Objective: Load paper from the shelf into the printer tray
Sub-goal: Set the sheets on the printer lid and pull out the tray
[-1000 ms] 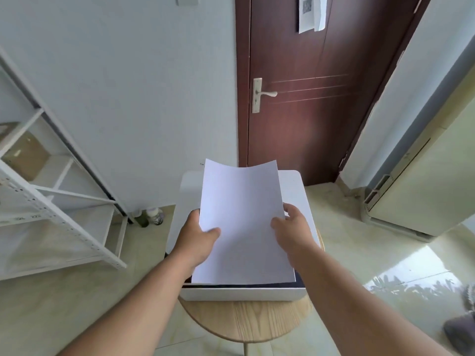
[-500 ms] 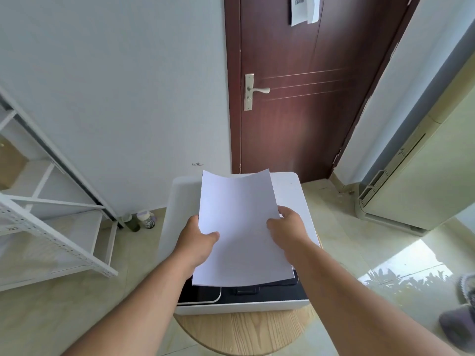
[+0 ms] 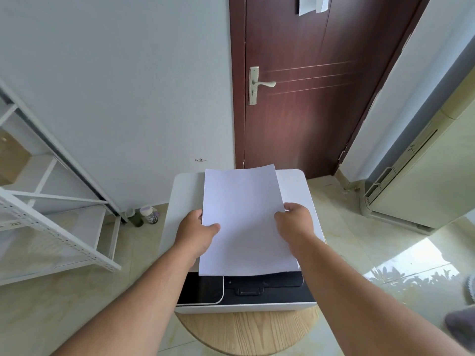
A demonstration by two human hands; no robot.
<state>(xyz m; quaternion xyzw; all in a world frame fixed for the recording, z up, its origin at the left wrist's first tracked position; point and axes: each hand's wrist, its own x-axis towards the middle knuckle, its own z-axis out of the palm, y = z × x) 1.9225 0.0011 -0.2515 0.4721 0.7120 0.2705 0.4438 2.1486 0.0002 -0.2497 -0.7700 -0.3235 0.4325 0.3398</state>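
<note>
I have the left hand (image 3: 195,233) pinching the left edge of the paper (image 3: 246,222), thumb lying on top of the sheet and the fingers curled underneath. The right hand (image 3: 295,222) grips the opposite edge the same way, thumb over the top, fingers under. Between my two hands the paper is held flat and slightly tilted, its far edge bowing up a little. I cannot tell whether it is one sheet or a thin stack.

Directly below both hands sits the white printer (image 3: 185,201), its lid showing on either side of the paper. Nearer to me than the hands, the paper's near edge overhangs the dark printer tray (image 3: 270,287), with a glossy black panel just left of it. The printer stands on a round wooden tabletop (image 3: 244,332).

Well out past the left hand, the white metal shelf (image 3: 51,222) stands against the wall, and two small jars (image 3: 144,214) sit on the floor beside its foot. Beyond the hands is a dark brown door (image 3: 295,98).
</note>
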